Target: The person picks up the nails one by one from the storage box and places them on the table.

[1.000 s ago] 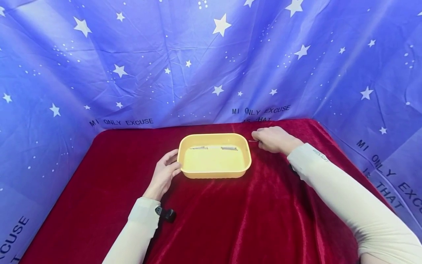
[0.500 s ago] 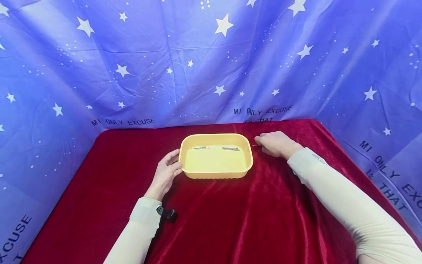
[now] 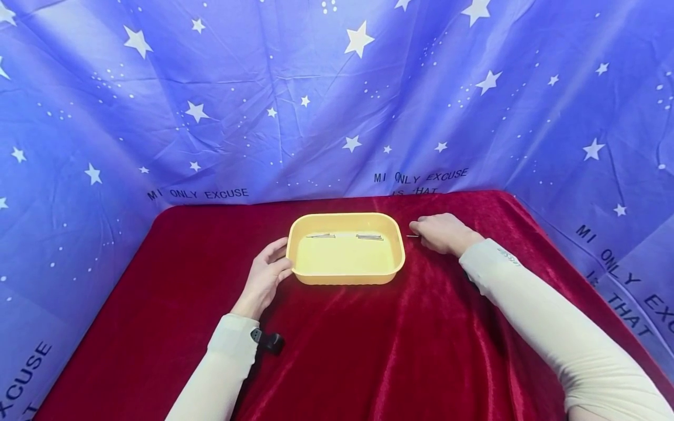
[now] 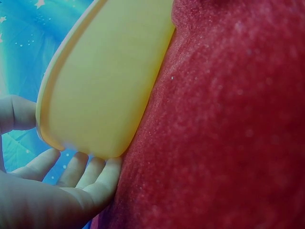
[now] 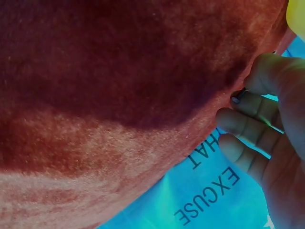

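A yellow plastic tray (image 3: 347, 278) stands in the middle of the red cloth. Inside it lie two small groups of thin metal nails, one on the left (image 3: 321, 236) and one on the right (image 3: 370, 237). At the tray's left end is my left hand (image 3: 263, 278), its loosely extended fingers (image 4: 75, 168) and thumb resting against the outer wall and rim. Just right of the tray, my right hand (image 3: 444, 234) pinches a nail (image 3: 412, 236) between thumb and forefinger. The nail's end (image 5: 236, 99) pokes out from the pinch in the right wrist view, while the remaining fingers (image 5: 233, 123) stay apart.
Red velvet cloth (image 3: 337, 351) covers the table, with folds toward the front. A blue curtain (image 3: 316, 76) with white stars and printed lettering hangs behind and at both sides. A black wrist camera (image 3: 270, 342) sits at the left cuff.
My right hand has come slightly nearer the front, lowering alongside the tray's right end with the nail still pinched. The left hand keeps its place at the tray; the view has shifted slightly.
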### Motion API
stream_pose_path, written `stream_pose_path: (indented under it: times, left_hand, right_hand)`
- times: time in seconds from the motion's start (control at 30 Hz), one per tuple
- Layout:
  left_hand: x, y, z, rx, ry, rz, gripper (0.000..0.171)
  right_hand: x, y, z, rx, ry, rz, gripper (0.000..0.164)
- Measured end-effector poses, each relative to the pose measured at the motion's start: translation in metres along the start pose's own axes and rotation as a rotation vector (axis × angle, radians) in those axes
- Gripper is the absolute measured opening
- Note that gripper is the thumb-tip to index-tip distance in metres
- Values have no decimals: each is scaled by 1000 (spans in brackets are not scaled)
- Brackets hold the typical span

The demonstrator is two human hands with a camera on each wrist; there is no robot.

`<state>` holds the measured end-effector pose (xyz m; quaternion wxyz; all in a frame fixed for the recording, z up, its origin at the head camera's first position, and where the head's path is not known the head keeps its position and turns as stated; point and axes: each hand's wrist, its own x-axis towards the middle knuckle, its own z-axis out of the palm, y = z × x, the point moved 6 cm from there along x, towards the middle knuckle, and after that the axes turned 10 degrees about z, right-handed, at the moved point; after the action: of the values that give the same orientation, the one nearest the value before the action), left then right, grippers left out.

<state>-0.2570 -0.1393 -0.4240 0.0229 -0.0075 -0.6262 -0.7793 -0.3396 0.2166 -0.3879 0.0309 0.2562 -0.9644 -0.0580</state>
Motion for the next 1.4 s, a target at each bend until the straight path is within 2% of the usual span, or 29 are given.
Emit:
stream_pose_path:
  times: [0.63,1.07,1.4]
  left_hand:
    - [1,-3,0,-12,-2,-3,63]
    - [1,0,0,-2,4,-4,64]
    - [2,1,0,-8,3,3,64]
  right_hand:
    - [-6,6,13,29,24,27,15]
    - [-5,5,14,28,53,38,12]
    - [-5,7,17,29,38,42,12]
